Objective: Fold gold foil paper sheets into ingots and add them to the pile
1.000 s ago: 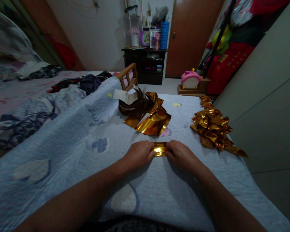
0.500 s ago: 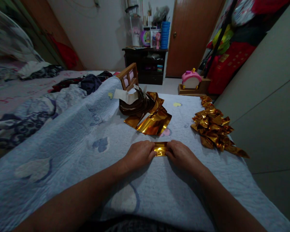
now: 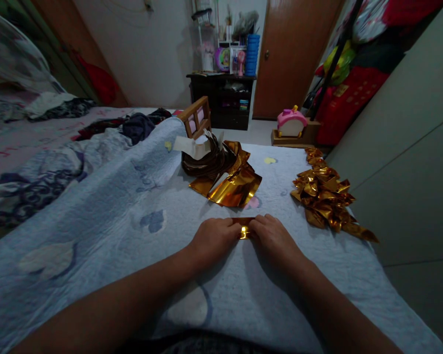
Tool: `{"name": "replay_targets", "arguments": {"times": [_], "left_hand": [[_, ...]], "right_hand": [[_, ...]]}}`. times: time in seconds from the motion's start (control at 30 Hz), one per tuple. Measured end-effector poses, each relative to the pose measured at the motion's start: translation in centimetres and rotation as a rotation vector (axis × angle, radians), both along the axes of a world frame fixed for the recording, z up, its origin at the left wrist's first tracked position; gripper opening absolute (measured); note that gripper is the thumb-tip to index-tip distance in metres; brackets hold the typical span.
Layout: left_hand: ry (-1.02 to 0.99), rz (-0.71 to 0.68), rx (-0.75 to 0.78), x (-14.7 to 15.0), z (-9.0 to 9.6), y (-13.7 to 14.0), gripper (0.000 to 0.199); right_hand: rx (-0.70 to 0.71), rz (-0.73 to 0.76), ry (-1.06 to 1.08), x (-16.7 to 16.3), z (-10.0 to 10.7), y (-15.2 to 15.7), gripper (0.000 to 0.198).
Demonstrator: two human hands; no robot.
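A small strip of gold foil paper (image 3: 245,231) lies across the middle, between my two hands, just above the bed cover. My left hand (image 3: 216,239) is closed on its left end, and my right hand (image 3: 272,238) is closed on its right end. Most of the strip hides behind my fingers; a shiny part and its darker upper edge show. Beyond my hands is a loose stack of gold foil sheets (image 3: 238,187), some with pale backs turned up. To the right lies a pile of folded gold foil pieces (image 3: 327,194).
The light blue quilt (image 3: 140,265) with heart shapes covers the bed. A wooden rail (image 3: 195,118) stands at the far edge. Crumpled bedding (image 3: 66,162) lies on the left. Past the bed are a dark shelf (image 3: 221,105), a pink toy (image 3: 292,122) and a door (image 3: 291,54).
My hands have drawn slightly closer together on the gold foil paper, so less of it shows between them. The stack and the pile have not visibly changed.
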State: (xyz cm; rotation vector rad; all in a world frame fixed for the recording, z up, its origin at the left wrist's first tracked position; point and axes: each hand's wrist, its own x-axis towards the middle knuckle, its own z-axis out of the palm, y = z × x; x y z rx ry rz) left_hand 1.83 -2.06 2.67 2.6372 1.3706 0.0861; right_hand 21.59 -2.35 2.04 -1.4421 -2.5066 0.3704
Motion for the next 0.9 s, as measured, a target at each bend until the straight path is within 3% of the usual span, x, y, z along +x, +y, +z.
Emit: {"name": "replay_targets", "arguments": {"times": [0.13,0.27,0.5,0.63,0.9], "left_hand": [[0.043,-0.178,0.211,0.4,-0.5,-0.8,0.015],[0.070,-0.283,0.290,0.8,-1.0,-1.7,0.016],[0.204,-0.292,0.248,1.1,-1.5,-3.3,0.026],[0.232,-0.219,0.171,0.5,-1.5,-3.9,0.034],[0.281,-0.273,0.178,-0.5,-0.8,-3.8,0.028]], "right_hand": [[0.014,0.012,0.022,-0.4,-0.3,-0.2,0.019],[0.040,-0.035,-0.040,-0.9,-0.6,-0.3,0.018],[0.057,-0.137,-0.082,-1.8,-0.5,-0.6,0.011],[0.076,-0.200,-0.098,-2.4,-0.4,-0.8,0.011],[0.097,-0.272,-0.102,-3.0,-0.5,-1.1,0.017]]}}
